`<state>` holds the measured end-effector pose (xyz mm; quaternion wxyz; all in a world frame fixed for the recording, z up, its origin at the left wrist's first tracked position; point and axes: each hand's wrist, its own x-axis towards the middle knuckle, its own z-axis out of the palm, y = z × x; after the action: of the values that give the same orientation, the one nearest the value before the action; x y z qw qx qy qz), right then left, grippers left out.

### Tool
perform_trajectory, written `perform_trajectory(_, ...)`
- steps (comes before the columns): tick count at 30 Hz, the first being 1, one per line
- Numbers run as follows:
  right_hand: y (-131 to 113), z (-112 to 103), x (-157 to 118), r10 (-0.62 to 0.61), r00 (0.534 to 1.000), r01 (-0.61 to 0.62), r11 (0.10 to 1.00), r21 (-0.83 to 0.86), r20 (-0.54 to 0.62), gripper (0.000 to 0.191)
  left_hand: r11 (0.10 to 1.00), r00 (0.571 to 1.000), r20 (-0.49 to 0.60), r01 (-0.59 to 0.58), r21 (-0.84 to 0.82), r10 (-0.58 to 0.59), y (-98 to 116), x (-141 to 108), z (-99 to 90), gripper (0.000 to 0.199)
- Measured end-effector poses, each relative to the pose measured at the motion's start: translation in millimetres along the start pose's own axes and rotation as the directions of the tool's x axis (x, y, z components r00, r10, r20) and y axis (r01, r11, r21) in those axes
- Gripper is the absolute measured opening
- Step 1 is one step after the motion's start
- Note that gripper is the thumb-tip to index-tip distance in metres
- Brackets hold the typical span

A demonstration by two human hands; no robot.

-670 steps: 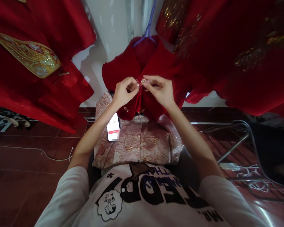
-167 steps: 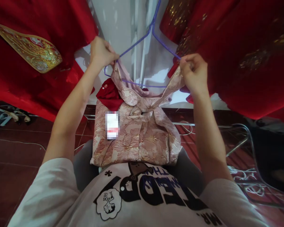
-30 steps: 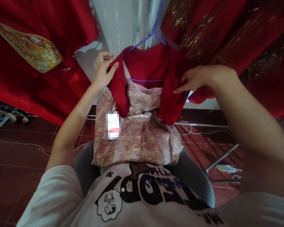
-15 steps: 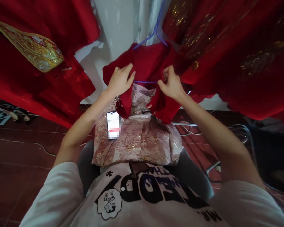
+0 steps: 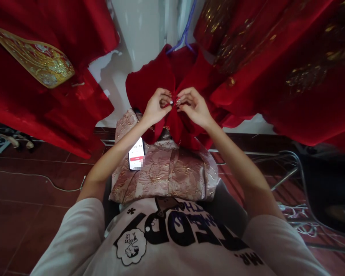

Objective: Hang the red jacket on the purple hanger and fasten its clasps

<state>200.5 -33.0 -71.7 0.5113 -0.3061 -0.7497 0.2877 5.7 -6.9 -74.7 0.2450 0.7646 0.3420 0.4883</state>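
Note:
A short red jacket (image 5: 151, 84) hangs on a purple hanger (image 5: 186, 32) in front of me. Its two front edges meet in the middle, pinched between my hands. My left hand (image 5: 158, 107) grips the edge on the left, beside a small shiny round button (image 5: 171, 102). Close against it, my right hand (image 5: 194, 107) holds the other edge with bent fingers. Whether the button is fastened I cannot tell. Below the jacket, a pink brocade cloth (image 5: 161, 172) lies over my lap, and a phone (image 5: 136, 155) with a lit screen rests on it.
Red garments with gold embroidery hang at the left (image 5: 54, 115) and at the right (image 5: 261, 84). A white wall (image 5: 140, 30) stands behind. A dark chair (image 5: 324, 184) with a metal frame is at the right. A white cable (image 5: 54, 186) runs over the tiled floor.
Both hands have come together at the middle, drawing the jacket's front edges from apart to meeting. The hanger's lower bar is now covered by the cloth.

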Motion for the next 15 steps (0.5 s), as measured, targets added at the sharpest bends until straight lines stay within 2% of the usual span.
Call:
perform_trajectory(3, -2.7, 3.3, -3.2, 0.020, 0.999, -0.019, 1.000, 0.024, -0.049, 0.056, 0.987, 0.994, -0.057, 0.084, -0.135, -0.092, -5.3, -8.9, 7.5, 0.029)
perform_trajectory(6, -11.3, 3.8, -6.1, 0.016, 0.996, -0.018, 1.000, -0.023, -0.083, 0.054, 0.986, 0.995, -0.053, 0.072, -0.151, -0.081, 2.5, -15.2, 7.3, 0.020)
perform_trajectory(10, -23.8, 1.8, -10.8, -0.009, 0.992, -0.005, 0.994, -0.108, -0.127, 0.048, 0.999, 0.999, -0.050, -0.015, -0.028, 0.013, 25.7, -19.3, -2.7, 0.017)
perform_trajectory(15, -28.8, 4.0, -16.4, -0.001, 0.980, -0.024, 0.993, -0.119, -0.198, 0.048, 0.981, 0.993, 0.045, -0.118, 0.152, 0.112, 50.7, -21.9, -16.0, 0.011)
